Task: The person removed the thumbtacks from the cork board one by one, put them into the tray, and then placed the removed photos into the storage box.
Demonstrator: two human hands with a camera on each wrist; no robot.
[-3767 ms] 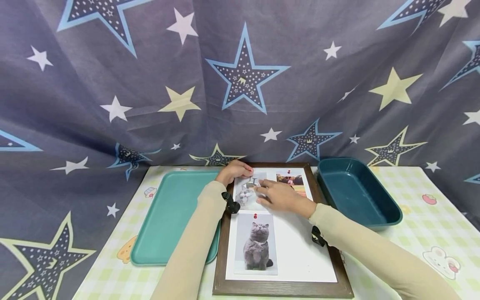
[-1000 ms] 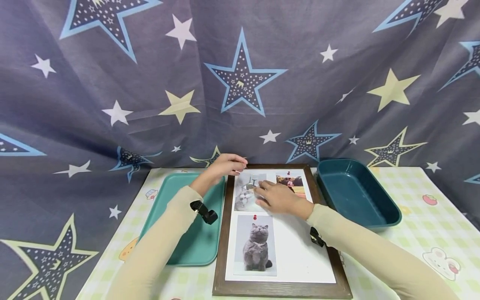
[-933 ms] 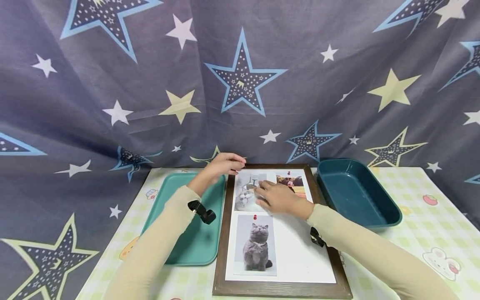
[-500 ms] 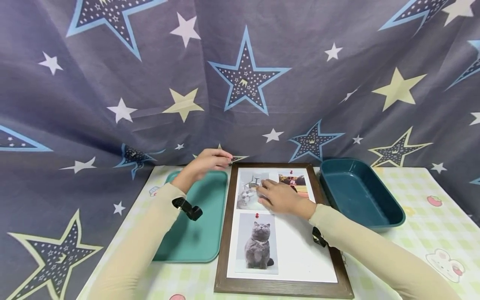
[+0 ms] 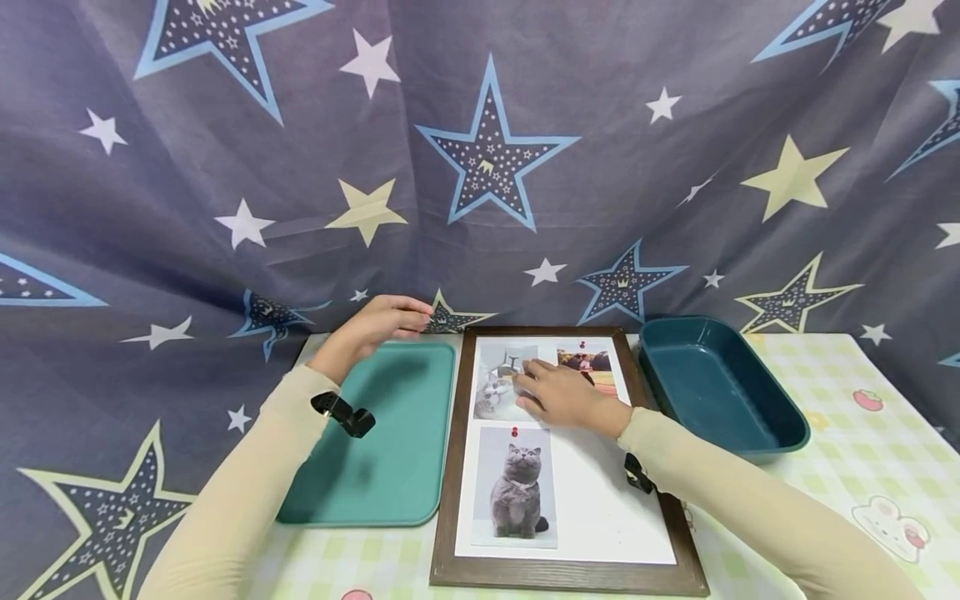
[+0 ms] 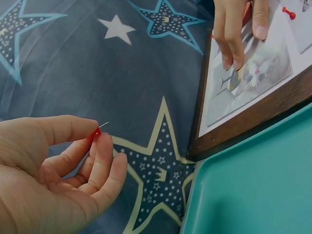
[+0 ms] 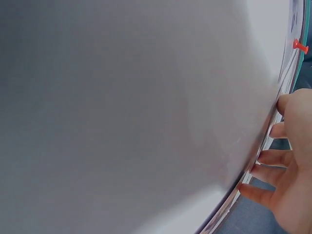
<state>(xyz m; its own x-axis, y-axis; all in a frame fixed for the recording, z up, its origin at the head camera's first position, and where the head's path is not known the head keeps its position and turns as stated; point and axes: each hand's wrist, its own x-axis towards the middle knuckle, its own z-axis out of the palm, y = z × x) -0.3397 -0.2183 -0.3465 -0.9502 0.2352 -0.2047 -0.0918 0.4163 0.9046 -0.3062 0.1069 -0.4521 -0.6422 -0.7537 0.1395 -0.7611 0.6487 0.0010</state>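
In the left wrist view my left hand [image 6: 63, 170] pinches a red push pin [image 6: 97, 131] between thumb and finger, its needle pointing outward. From the head view, that left hand [image 5: 375, 327] hovers above the back edge of the green tray, apart from the framed board. My right hand [image 5: 566, 394] rests its spread fingertips on a photo of a pale cat [image 5: 495, 398] at the board's upper left. The white board [image 5: 600, 508] also bears a grey cat photo [image 5: 517, 492] and a colourful photo [image 5: 588, 367], each with a red push pin at its top.
A green tray [image 5: 405, 500] lies left of the board, and a deep dark teal bin [image 5: 720, 392] stands to its right. Behind the checked tablecloth [image 5: 847, 442] hangs a grey star-patterned curtain [image 5: 300, 150].
My left hand has come away from the pale cat photo's top corner and moved left, over the tray. The right hand has stayed on that photo.
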